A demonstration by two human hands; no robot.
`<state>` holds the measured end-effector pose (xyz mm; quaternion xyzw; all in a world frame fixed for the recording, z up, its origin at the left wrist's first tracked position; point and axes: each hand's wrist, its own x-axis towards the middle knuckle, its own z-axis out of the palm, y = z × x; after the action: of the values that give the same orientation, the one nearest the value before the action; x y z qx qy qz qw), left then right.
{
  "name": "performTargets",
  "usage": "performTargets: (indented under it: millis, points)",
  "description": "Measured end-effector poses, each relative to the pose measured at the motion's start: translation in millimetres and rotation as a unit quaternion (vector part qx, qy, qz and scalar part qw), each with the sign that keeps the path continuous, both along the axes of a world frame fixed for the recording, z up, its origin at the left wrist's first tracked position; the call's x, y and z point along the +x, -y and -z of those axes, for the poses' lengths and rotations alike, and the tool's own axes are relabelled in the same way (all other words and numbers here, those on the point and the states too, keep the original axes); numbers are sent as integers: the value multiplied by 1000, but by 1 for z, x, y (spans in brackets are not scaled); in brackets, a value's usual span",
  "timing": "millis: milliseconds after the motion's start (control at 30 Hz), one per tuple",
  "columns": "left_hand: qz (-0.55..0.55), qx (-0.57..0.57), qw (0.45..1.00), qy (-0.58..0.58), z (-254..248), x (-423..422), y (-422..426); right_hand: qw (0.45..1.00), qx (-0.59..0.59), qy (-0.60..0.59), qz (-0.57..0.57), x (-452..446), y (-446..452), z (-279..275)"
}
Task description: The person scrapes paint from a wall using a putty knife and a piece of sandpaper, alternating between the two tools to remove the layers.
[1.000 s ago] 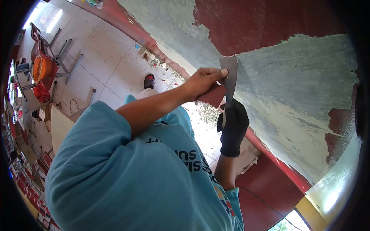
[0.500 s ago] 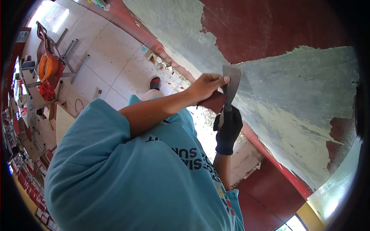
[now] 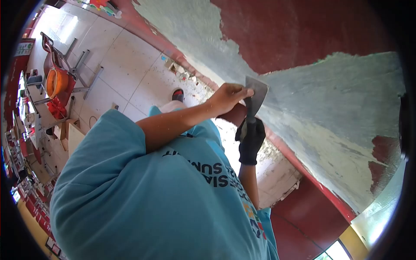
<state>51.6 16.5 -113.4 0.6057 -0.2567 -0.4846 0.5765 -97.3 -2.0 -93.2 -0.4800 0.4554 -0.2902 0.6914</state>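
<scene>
As the scraper turns: its blade shows more of its broad face than a second ago, and its wide end leans a little further over towards one o'clock.
Scraper's place: two o'clock from the middle of the view, between the two hands, with the stripped wall behind it; whether it touches that wall I cannot tell.
Bare left hand: at one o'clock, pinching the blade, thumb tip on the face, other fingers curled; their tips behind the metal are hidden.
Maroon sheet: just below the left hand, against the blade, less of it showing than a second ago.
Gloved right hand: between three and four o'clock, wrapped round the pale handle, and slightly nearer nine o'clock than before.
What the shift means: both hands keep hold of the scraper, so, as I judge it, the work is on the blade's angle under the thumb and sheet, not on the wall.
Wall: grey stripped patch towards three o'clock, maroon paint above it towards one, no visible difference in either.
Floor: pale chips along the wall base at eleven o'clock, near the sandalled foot.
</scene>
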Motion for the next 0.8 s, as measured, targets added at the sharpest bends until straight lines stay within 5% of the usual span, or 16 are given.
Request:
performTargets:
  millis: [133, 267, 400, 467, 567, 633, 700, 800]
  points:
    - [-26, -56, 991, -117, -8, 10, -4, 1000, 20, 2, 3, 10, 4, -3]
    - [-5, -7, 999, -42, 7, 3, -2, 1000, 9, 29, -3, -1, 2, 15]
    - [-44, -54, 994, -88, -1, 6, -3, 1000, 7, -3, -2, 10, 2, -6]
    - [-14, -49, 980, -194, 2, 7, -2, 999, 28, 18, 7, 10, 2, -3]
    - [-16, -4, 1000, -16, 12, -3, -1, 1000, 20, -17, -10, -6, 6, 15]
    - [-22, -29, 998, -50, -10, 4, 1, 998, -36, -44, -7, 8, 7, -5]
    - [-43, -72, 974, -211, -8, 4, -1, 1000, -22, -10, -8, 10, 5, -5]
    - [-29, -34, 988, -147, -4, 1, -1, 999, -26, -12, -18, 4, 5, -2]
